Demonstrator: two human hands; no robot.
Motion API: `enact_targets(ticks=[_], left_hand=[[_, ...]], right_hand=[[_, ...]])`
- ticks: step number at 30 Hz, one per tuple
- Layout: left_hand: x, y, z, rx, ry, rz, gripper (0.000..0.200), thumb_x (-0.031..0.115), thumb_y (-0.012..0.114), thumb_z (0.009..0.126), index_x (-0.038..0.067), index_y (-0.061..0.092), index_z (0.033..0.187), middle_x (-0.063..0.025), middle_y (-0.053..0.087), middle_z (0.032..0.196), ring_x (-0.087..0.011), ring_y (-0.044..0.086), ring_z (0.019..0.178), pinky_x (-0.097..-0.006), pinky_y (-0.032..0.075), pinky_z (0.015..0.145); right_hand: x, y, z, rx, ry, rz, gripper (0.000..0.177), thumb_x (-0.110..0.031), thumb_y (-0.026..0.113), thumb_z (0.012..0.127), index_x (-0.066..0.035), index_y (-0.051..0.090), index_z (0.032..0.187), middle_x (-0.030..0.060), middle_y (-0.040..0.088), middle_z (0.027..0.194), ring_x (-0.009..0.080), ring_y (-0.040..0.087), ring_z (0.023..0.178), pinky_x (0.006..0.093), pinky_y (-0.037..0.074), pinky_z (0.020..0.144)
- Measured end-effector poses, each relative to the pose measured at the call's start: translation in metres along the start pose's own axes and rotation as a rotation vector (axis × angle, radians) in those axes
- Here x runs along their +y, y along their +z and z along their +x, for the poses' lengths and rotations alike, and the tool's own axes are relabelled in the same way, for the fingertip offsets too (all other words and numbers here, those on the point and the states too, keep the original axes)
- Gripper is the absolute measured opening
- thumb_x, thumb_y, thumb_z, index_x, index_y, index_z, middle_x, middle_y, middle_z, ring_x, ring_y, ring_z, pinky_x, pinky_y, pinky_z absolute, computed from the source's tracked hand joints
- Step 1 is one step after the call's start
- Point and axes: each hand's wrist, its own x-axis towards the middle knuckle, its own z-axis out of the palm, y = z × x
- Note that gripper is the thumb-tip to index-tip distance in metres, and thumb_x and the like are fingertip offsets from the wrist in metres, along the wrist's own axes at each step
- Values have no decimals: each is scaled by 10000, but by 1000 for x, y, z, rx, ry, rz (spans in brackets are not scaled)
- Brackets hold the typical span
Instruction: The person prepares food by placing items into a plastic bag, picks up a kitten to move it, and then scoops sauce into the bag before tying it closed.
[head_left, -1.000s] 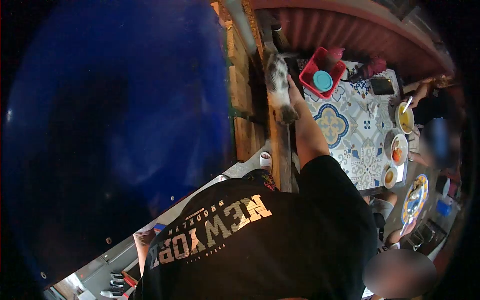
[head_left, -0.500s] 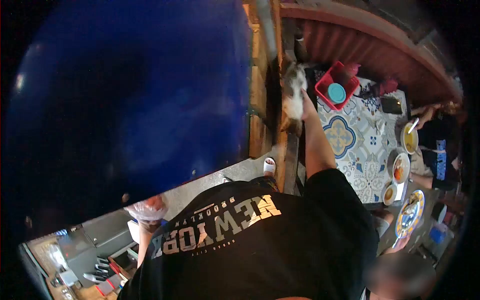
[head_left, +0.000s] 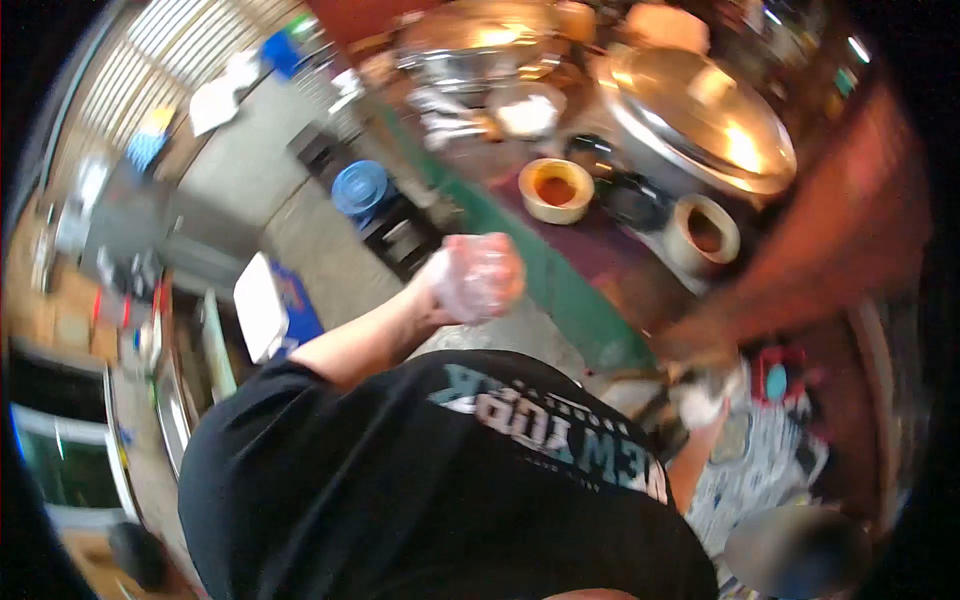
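Note:
My left hand [head_left: 440, 295] is raised in front of my chest, closed on a clear plastic bag [head_left: 482, 277] with pinkish-red contents I cannot make out. My right arm stretches down to the lower right. At its end my right hand [head_left: 712, 412], smeared by motion, is against a white and grey furry animal that looks like a cat [head_left: 697, 402]. The fingers of that hand cannot be made out. The cat is by the wooden edge beside the patterned table [head_left: 735, 490].
Ahead is a counter with a green edge [head_left: 590, 325], a large lidded pot [head_left: 700, 120], a bowl of reddish sauce [head_left: 556, 192] and another container [head_left: 703, 235]. A dispenser with a blue water bottle [head_left: 361, 188] stands left of it. A white-lidded cooler [head_left: 262, 308] is at left. A person's blurred head [head_left: 798, 550] is lower right.
The view has swung left, bringing the pots and counter into sight. My left hand with the plastic bag has come up in front of me. My right hand remains by the cat.

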Motion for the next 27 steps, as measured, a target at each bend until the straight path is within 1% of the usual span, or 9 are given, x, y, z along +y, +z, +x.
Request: enact_targets(ticks=[1, 7, 10, 11, 12, 14, 16, 17, 27], left_hand=[[7, -10, -13, -34, 61, 73, 513, 482, 742, 651, 127, 586, 988, -67, 553, 819, -233, 526, 710, -345, 457, 531], [69, -66, -148, -3, 137, 31, 500, 513, 719, 656, 139, 595, 964, -58, 541, 831, -231, 509, 729, -330, 412, 552], [110, -105, -241, 114, 205, -39, 502, 509, 726, 652, 142, 596, 970, -55, 545, 837, -234, 511, 737, -339, 417, 558], [125, -123, -265, -24, 232, -70, 556, 521, 709, 675, 120, 572, 1036, -64, 594, 887, -236, 554, 780, -357, 466, 604], [138, -129, -294, 46, 240, -230, 550, 509, 722, 664, 126, 574, 1031, -60, 592, 893, -234, 556, 779, -360, 461, 609], [168, -145, -341, 38, 297, -150, 521, 489, 727, 664, 129, 580, 1011, -56, 590, 887, -232, 553, 773, -354, 452, 611], [201, -153, -385, 64, 344, -176, 479, 471, 724, 676, 133, 586, 986, -53, 579, 876, -234, 544, 758, -350, 443, 610], [214, -154, -403, 184, 412, -185, 444, 449, 725, 679, 121, 575, 938, -55, 508, 779, -221, 511, 680, -334, 431, 502], [400, -261, -576, 156, 798, -110, 425, 400, 715, 719, 87, 558, 959, -76, 518, 828, -248, 520, 732, -358, 483, 538]], right_hand=[[16, 2, -13, 45, 23, -37, 664, -490, 527, 776, -39, 448, 1257, 187, 545, 1171, 338, 544, 1053, 487, 454, 899], [160, 39, -71, 176, 170, -211, 678, -473, 536, 767, -28, 433, 1268, 195, 528, 1193, 339, 535, 1069, 474, 448, 909], [246, 77, -91, 171, 266, -276, 685, -464, 540, 763, -22, 426, 1274, 199, 520, 1203, 339, 530, 1076, 468, 445, 914], [274, 90, -95, 164, 307, -300, 688, -461, 542, 762, -20, 424, 1276, 200, 518, 1207, 340, 529, 1079, 466, 444, 916], [302, 106, -97, 156, 347, -325, 690, -458, 543, 760, -18, 421, 1278, 202, 515, 1210, 340, 527, 1082, 464, 443, 918], [352, 142, -95, 137, 427, -371, 695, -452, 547, 757, -14, 417, 1281, 204, 510, 1217, 340, 524, 1087, 460, 441, 921], [403, 183, -85, 104, 500, -405, 701, -446, 550, 754, -10, 412, 1285, 207, 504, 1224, 341, 521, 1092, 455, 439, 924], [428, 203, -79, 85, 544, -425, 703, -444, 551, 753, -9, 409, 1287, 208, 501, 1228, 341, 519, 1095, 453, 438, 926], [738, 486, 84, -238, 1028, -617, 732, -414, 567, 739, 11, 385, 1306, 222, 474, 1263, 342, 504, 1121, 432, 428, 943]])
